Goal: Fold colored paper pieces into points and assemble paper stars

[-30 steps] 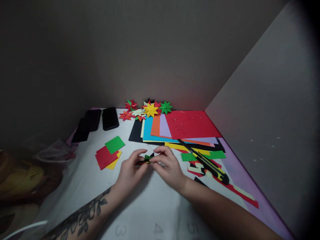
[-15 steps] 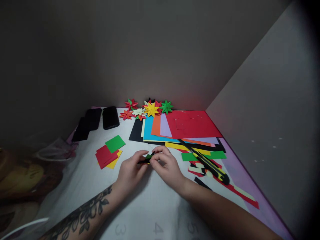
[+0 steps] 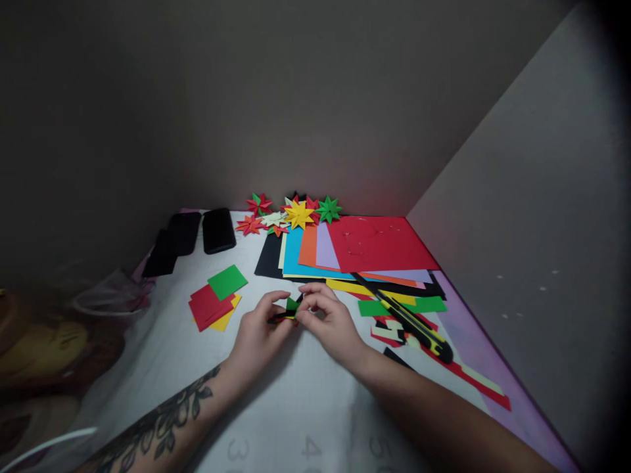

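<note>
Between my hands, above the white mat (image 3: 276, 401), is a small folded paper piece (image 3: 292, 306) in black and green with a trace of yellow. My left hand (image 3: 261, 328) pinches its black left side between thumb and fingers. From the other side, my right hand (image 3: 328, 322) grips it with thumb and fingertips, which hide part of the folds. Left of my left hand lie a green paper square (image 3: 227, 282), red paper squares (image 3: 210, 307) and a yellow one (image 3: 227, 316), overlapping.
Folded paper stars (image 3: 298, 215) cluster at the back, beside stacked coloured sheets topped by a red sheet (image 3: 384, 244). A utility knife (image 3: 414, 325) lies across paper strips at right. Black phone-like slab (image 3: 219, 230) at back left; walls (image 3: 296, 112) rise behind and right.
More of the green part of the folded paper shows between my hands. My left fingers have shifted slightly up and left; both hands keep their grip.
</note>
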`<state>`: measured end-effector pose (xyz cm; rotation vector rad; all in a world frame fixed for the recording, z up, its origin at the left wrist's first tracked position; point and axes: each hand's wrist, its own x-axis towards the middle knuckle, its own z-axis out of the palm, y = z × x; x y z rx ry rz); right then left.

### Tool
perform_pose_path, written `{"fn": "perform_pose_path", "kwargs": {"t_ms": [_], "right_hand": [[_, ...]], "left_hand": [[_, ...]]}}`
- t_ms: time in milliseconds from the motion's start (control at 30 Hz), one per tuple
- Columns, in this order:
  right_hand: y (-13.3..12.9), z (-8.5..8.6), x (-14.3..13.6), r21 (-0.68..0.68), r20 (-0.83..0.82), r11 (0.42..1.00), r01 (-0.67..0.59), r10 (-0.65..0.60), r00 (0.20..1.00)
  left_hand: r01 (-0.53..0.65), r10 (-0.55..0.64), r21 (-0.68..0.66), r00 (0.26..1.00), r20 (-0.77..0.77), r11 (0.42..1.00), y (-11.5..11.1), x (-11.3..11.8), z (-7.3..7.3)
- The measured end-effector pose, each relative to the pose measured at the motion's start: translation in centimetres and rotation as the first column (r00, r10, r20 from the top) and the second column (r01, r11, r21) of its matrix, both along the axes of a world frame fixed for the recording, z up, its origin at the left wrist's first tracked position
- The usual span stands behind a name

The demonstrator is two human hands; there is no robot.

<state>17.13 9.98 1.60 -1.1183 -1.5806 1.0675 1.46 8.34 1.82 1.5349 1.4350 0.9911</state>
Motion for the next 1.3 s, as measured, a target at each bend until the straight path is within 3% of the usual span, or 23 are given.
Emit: {"fn": "perform_pose_path", "kwargs": {"t_ms": [233,500,833,1100,1300], "right_hand": [[0.00,-0.28,0.26,0.193,0.080,0.981,0.029,-0.045,0.996],[-0.37,-0.87,0.23,0.404,0.168,0.915,0.004,-0.078,0.983],[-0.55,-0.31,0.33,0.387,0.193,0.921,0.040,-0.123,0.973],[-0.51,-0.69,0.45,0.497,0.307,0.864,-0.082,-0.087,0.948],[-0.53,-0.49,0.02,0.338,0.247,0.941,-0.015,-0.073,0.966]], "left_hand": [[-0.044,0.059,-0.114,0.988,0.140,0.993,0.22,0.44,0.31],[-0.023,0.034,-0.079,0.990,0.139,0.997,0.07,0.16,0.12],[0.011,-0.005,0.076,0.996,-0.085,0.997,-0.51,-0.20,-0.10],[0.057,-0.051,0.057,0.994,-0.100,0.997,-0.69,-0.05,-0.29],[0.034,-0.035,-0.011,0.999,-0.021,0.999,-0.33,0.27,0.22]]}}
